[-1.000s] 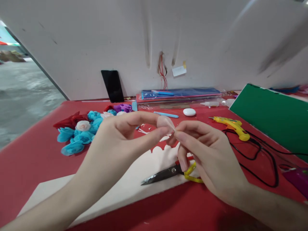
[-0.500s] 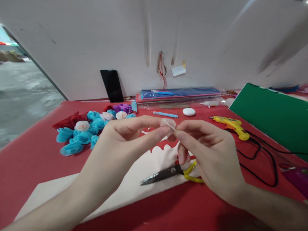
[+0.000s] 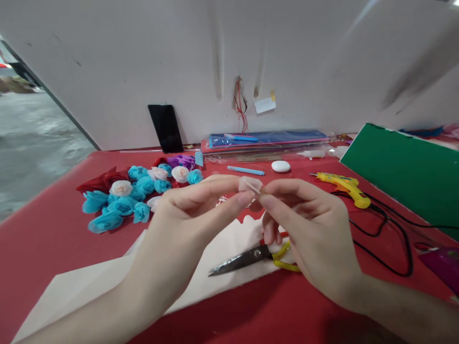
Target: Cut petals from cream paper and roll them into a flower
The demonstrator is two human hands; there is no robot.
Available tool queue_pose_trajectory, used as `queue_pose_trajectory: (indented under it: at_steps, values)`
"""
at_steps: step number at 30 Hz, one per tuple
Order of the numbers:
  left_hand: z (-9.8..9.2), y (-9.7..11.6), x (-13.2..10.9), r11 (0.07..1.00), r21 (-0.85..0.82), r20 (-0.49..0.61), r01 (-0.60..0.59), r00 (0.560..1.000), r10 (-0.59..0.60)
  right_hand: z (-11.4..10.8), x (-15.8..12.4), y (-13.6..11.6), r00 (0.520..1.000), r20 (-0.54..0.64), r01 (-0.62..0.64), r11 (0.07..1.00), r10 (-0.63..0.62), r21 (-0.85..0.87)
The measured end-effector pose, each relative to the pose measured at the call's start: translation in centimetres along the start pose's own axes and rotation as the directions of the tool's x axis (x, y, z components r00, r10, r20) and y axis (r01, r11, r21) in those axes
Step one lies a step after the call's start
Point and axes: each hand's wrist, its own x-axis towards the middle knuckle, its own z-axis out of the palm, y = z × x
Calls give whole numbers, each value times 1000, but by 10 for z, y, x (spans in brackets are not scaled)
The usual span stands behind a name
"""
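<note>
Between my fingertips is a small pale pink paper petal [image 3: 250, 183], partly curled. My left hand [image 3: 191, 215] pinches it between thumb and forefinger from the left. From the right, my right hand [image 3: 308, 224] pinches its lower edge with thumb and forefinger, the other fingers curled in. Beneath both hands lies a pale sheet of crepe-like paper [image 3: 201, 272] with a scalloped far edge. A pair of scissors [image 3: 247, 259] with dark blades and yellow handles rests on the sheet, its handles partly behind my right hand.
Blue, white, red and purple paper flowers [image 3: 122, 205] cluster at the left. A yellow glue gun [image 3: 340, 184] with a black cord lies right, before a green board [image 3: 401, 172]. A phone [image 3: 165, 129] leans on the wall. A blue pen [image 3: 245, 170] and white oval object [image 3: 280, 166] lie behind my hands.
The petal's upper edge looks more folded over between my fingers. Both hands keep their pinch and have barely moved, while the camera view has shifted slightly.
</note>
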Motion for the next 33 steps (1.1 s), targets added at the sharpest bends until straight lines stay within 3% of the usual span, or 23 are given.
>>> queue_pose_trajectory:
  at_steps: [14, 23, 33]
  values:
    - [0, -1, -1, 1000, -18, 0, -5, 1000, 5, 1, -2, 0, 998, 30, -59, 998, 59, 5]
    - [0, -2, 1, 999, -52, -2, 12, 1000, -12, 3, -1, 1, 1000, 20, 10, 1000, -10, -12]
    - [-3, -5, 3, 1000, -1, 2, 22, 1000, -22, 2, -2, -1, 996, 55, -62, 998, 63, -30]
